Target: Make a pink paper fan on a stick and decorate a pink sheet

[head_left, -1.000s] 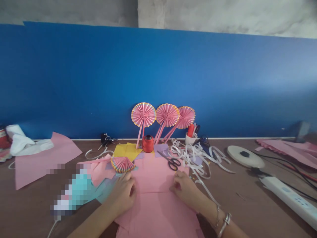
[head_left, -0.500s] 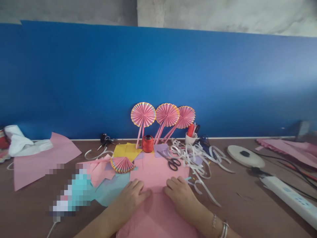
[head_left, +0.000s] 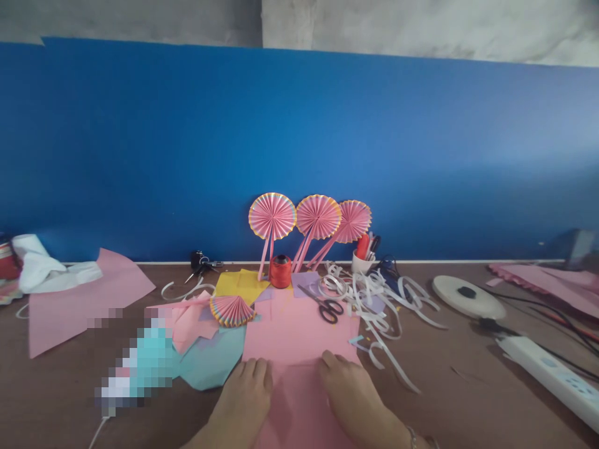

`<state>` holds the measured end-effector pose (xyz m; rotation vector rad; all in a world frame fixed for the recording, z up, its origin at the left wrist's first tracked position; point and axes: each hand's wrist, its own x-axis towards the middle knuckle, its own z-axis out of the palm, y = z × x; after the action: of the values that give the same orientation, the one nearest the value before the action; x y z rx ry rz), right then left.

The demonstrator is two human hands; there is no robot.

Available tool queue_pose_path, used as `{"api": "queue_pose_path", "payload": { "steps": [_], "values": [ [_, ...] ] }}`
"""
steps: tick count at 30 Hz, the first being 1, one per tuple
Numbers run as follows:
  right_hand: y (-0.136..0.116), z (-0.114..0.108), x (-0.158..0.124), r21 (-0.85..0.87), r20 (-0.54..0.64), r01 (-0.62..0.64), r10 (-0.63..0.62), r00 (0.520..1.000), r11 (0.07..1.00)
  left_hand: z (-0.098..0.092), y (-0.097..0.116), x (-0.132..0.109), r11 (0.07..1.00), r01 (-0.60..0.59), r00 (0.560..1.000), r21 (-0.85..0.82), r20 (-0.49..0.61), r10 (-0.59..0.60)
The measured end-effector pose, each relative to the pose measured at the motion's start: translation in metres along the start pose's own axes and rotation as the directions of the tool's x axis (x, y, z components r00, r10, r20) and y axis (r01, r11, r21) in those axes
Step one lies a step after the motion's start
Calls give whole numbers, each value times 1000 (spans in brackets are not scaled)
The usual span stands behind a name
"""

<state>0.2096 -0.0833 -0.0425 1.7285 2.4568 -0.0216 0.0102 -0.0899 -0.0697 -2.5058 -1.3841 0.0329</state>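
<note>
A sheet of pink paper (head_left: 299, 411) lies in front of me, over more pink paper (head_left: 285, 343). My left hand (head_left: 248, 393) is closed at its left side, fingers curled over the paper. At the right side my right hand (head_left: 349, 390) grips it likewise; both thumbs are largely hidden. Beyond the hands, black-handled scissors (head_left: 329, 310) rest on pink paper. A small pleated half-round fan (head_left: 233, 310) lies to the left. Three round pleated pink fans, one of them the left fan (head_left: 272, 216), lean against the blue panel behind a spool of red thread (head_left: 281, 273).
White ribbon curls (head_left: 369, 293) spread right of the paper, near a white cup (head_left: 361, 264) of pens. Farther right lie a cream disc (head_left: 468, 298), cables and a power strip (head_left: 552, 368). Left are teal paper (head_left: 215, 358), yellow paper (head_left: 241, 284), a blurred-out object and keys (head_left: 201, 265).
Both hands have moved down toward me along the pink paper, the right one also slightly rightward. The view has shifted a little; the other things stay in place.
</note>
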Motion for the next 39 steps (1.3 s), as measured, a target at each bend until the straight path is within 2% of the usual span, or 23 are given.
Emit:
{"api": "queue_pose_path", "payload": {
  "steps": [2, 6, 10, 14, 20, 29, 33, 39],
  "values": [
    [-2, 0, -1, -5, -25, -10, 10, 1000, 1000, -3, 0, -1, 999, 42, 999, 15, 17, -42],
    [2, 3, 1, -27, -87, 43, -46, 995, 999, -11, -1, 0, 998, 70, 995, 9, 72, -70],
    [14, 4, 5, -60, -94, 162, -167, 981, 985, -18, -8, 7, 998, 44, 992, -50, 118, -38],
    [22, 3, 9, -73, -147, 252, -260, 954, 965, -17, -16, 13, 992, -30, 992, -125, 119, 45],
    [19, 3, 11, -37, -186, 222, -225, 956, 974, -11, -21, 13, 977, -82, 995, -199, 33, 90],
    [21, -7, 9, 43, -141, 190, -183, 973, 981, -16, -19, 17, 975, -12, 993, -221, 114, 38],
    [26, -4, 13, 75, -119, 182, -172, 978, 980, -16, -21, 18, 963, 29, 996, -268, 88, -6],
    [30, 5, 18, 149, -259, 191, -148, 954, 970, -9, -27, 22, 922, 72, 997, -380, 60, -53]
  ]
}}
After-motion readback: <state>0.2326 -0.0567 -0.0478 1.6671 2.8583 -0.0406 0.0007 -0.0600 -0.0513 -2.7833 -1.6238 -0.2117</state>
